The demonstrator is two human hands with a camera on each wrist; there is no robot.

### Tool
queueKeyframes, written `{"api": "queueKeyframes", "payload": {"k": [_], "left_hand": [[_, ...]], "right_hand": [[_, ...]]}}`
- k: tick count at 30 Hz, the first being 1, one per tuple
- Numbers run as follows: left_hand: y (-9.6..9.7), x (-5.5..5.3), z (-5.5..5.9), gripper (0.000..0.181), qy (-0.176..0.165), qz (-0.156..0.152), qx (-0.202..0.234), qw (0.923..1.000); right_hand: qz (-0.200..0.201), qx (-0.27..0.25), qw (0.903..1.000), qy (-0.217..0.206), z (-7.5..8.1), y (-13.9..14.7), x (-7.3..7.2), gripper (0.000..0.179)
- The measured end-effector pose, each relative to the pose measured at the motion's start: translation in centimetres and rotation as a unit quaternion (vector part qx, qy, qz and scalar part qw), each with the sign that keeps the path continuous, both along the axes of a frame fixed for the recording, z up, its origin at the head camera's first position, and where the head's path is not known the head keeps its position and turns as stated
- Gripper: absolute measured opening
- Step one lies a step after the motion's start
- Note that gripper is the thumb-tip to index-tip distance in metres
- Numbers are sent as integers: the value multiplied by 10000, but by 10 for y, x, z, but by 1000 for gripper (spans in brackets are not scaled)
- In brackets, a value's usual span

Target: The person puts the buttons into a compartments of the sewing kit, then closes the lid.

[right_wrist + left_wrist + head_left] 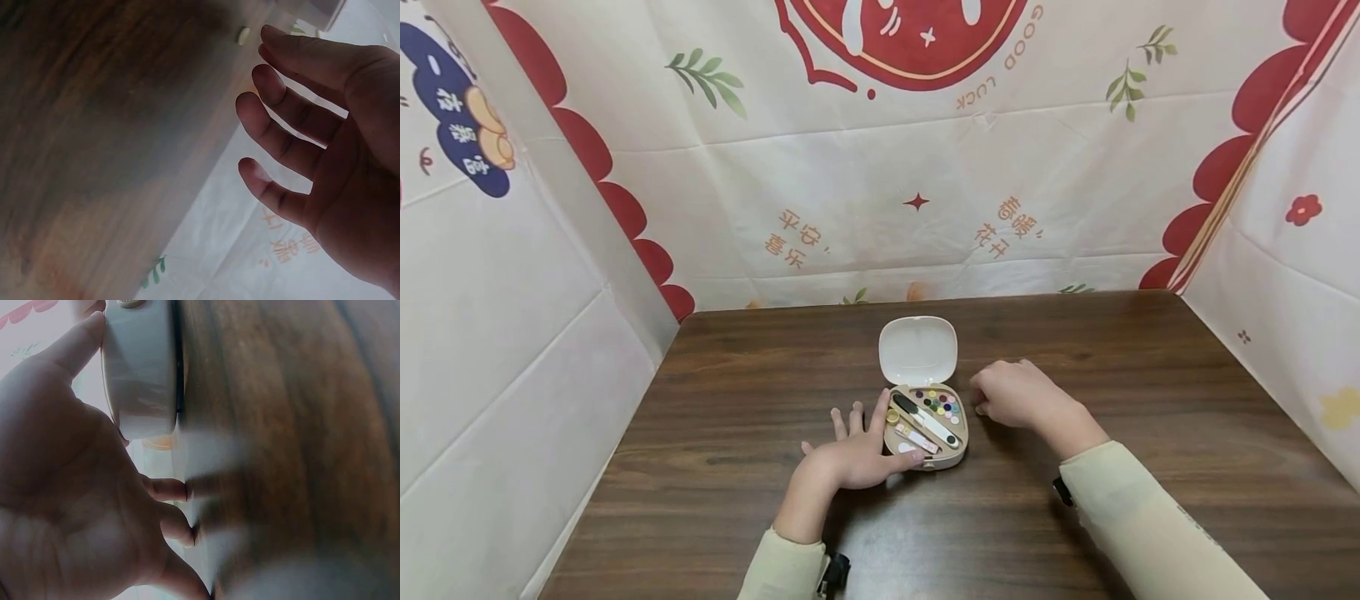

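Observation:
A sewing kit case [951,457] lies on the table with its white lid [917,350] tipped back. Inside are colourful buttons [942,403], a pair of white thread snips [931,422] with a black end, a rolled tape or label strip [916,438] and a gold round piece [892,415]. My left hand [856,460] spreads its fingers at the case's left side, thumb on the front rim and index finger along the left edge. Right of the case, my right hand [1017,395] hovers low with loosely bent fingers. Just off its fingertips a small pale piece [243,35] rests on the table.
The dark wooden table [737,400] extends on both sides of the case. A printed white cloth [865,200] hangs behind it, with more cloth walls at left [497,333] and right [1292,275].

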State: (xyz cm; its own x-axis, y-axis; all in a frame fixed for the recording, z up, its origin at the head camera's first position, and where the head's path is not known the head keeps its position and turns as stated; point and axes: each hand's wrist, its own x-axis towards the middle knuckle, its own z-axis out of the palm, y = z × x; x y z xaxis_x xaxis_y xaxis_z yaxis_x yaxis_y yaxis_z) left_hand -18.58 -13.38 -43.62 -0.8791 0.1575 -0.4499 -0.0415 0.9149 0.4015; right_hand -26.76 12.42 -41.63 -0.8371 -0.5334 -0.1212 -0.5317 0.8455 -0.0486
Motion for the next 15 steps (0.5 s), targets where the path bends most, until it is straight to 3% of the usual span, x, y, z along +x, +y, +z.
{"api": "queueKeyframes", "payload": {"k": [15], "left_hand": [[3,0,0,107,-4,33,17,10000]], "right_hand": [[-103,-153,9998,12,-17,11,-3,14]]}}
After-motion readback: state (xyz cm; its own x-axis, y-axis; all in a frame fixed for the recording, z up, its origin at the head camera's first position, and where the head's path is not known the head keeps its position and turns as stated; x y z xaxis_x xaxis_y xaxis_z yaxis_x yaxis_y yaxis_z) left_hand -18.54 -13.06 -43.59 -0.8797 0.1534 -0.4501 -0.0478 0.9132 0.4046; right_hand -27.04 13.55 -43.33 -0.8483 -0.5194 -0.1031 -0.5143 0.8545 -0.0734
